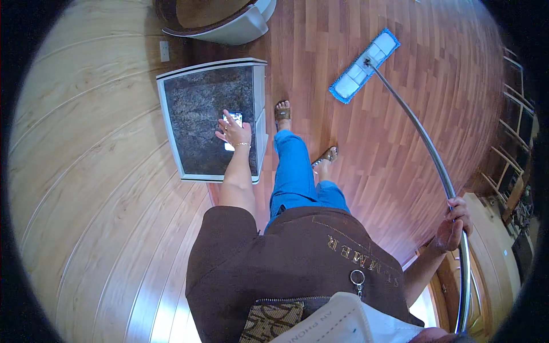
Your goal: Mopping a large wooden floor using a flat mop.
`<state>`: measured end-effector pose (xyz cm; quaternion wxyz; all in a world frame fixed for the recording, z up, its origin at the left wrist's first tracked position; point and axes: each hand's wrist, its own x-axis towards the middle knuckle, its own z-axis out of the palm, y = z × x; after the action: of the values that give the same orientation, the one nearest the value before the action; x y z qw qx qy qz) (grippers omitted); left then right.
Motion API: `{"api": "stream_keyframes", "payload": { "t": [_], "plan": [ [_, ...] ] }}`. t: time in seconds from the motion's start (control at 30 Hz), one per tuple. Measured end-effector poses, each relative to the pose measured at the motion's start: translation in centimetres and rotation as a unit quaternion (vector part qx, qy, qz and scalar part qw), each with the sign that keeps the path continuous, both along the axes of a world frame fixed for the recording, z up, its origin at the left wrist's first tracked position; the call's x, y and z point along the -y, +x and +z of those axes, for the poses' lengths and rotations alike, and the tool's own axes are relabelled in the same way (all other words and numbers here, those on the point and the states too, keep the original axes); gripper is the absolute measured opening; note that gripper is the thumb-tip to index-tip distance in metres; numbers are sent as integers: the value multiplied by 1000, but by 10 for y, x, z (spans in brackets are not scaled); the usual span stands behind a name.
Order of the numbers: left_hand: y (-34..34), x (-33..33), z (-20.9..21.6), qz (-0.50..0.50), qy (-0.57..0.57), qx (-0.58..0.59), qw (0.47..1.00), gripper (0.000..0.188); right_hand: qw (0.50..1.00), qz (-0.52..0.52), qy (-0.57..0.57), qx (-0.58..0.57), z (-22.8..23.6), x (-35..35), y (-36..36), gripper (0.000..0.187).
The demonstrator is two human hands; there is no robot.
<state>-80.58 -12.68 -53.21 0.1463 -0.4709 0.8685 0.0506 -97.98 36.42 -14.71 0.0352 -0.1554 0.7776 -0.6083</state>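
My left hand [235, 134] reaches over a phone [235, 117] with a lit screen, fingers spread and pointing away from me. The phone lies on the dark, marbled top of a small white-edged cabinet [197, 143]; my palm covers its middle, and I cannot tell whether the fingertips touch it. On my right, my right hand [453, 226] is wrapped around the metal handle of a flat mop [429, 143]. The mop's head, a white plate with a blue fringed pad [366, 66], rests on the wood floor ahead, to the right of the cabinet.
A brown and white rounded chair [229, 26] stands beyond the cabinet. Pale wood panelling [97, 171] runs along the left. Reddish plank floor [389, 171] spreads ahead and right. Shelving or a rack [509, 143] and a light wooden piece of furniture [492, 251] line the right side.
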Motion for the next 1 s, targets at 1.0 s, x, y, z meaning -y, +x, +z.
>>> {"api": "stream_keyframes", "payload": {
  "t": [1.0],
  "plan": [
    [2,1,5,4,13,-21,1000,99,999,-32,10,-24,-2,-1,0,26]
  ]
}}
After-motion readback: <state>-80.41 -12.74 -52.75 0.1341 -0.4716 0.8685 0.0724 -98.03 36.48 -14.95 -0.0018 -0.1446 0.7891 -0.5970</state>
